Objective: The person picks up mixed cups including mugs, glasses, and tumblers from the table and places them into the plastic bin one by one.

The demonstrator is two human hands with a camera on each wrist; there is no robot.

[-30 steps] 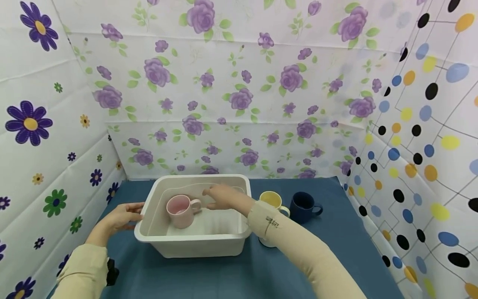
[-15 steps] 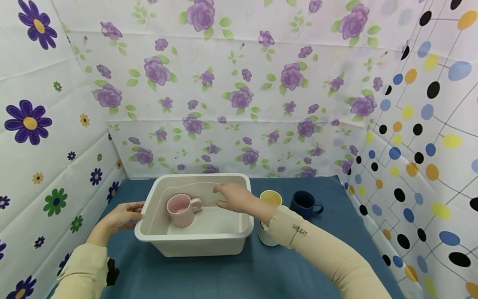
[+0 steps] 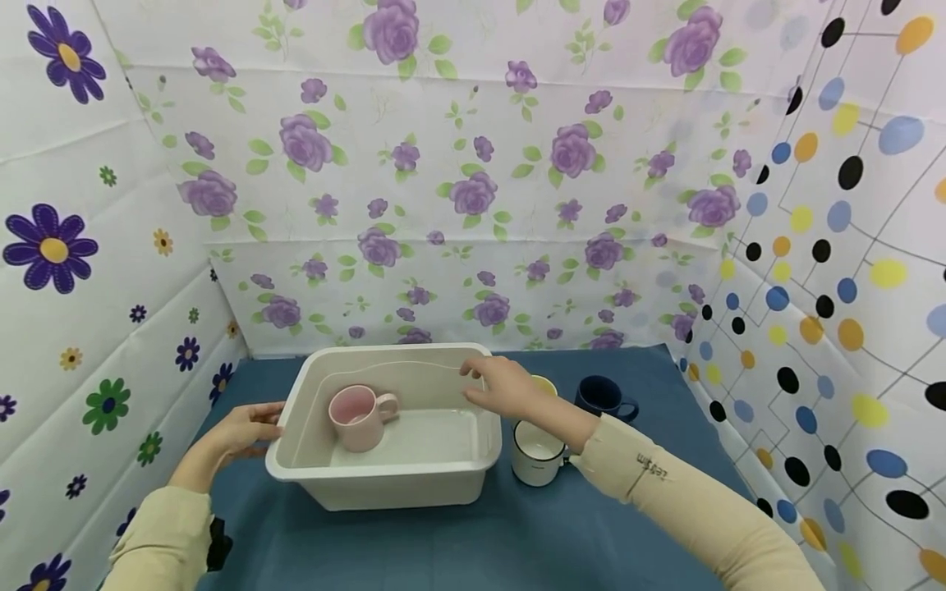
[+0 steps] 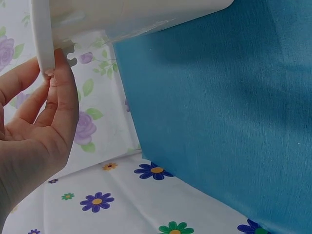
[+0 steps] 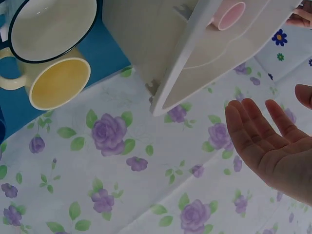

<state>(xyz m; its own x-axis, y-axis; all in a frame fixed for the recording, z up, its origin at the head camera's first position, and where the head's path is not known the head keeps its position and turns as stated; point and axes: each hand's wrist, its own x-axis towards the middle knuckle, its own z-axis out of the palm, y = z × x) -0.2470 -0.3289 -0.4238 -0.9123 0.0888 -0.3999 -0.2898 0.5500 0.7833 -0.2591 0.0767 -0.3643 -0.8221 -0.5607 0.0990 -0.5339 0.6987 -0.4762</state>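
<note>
My left hand (image 3: pixel 231 435) grips the left rim of a white plastic tub (image 3: pixel 384 490). In the left wrist view the thumb and fingers (image 4: pixel 66 102) pinch that rim. A pink mug (image 3: pixel 356 427) stands upright inside the tub on the left, its handle turned right. Above the tub's right rim hovers my right hand (image 3: pixel 510 391), fingers loosely spread and holding nothing. To the right of the tub stand a white mug (image 3: pixel 535 469) with a dark rim, a yellow mug (image 5: pixel 61 83) behind it, partly hidden by the right hand in the head view, and a navy mug (image 3: pixel 597 397).
A blue cloth (image 3: pixel 355 550) covers the table. Flowered sheets (image 3: pixel 443 189) hang behind and at the left, and a dotted sheet (image 3: pixel 835 328) hangs at the right.
My right hand has moved right, from over the tub's middle near the pink mug to its right rim. The white mug has come into view. The left hand keeps its place.
</note>
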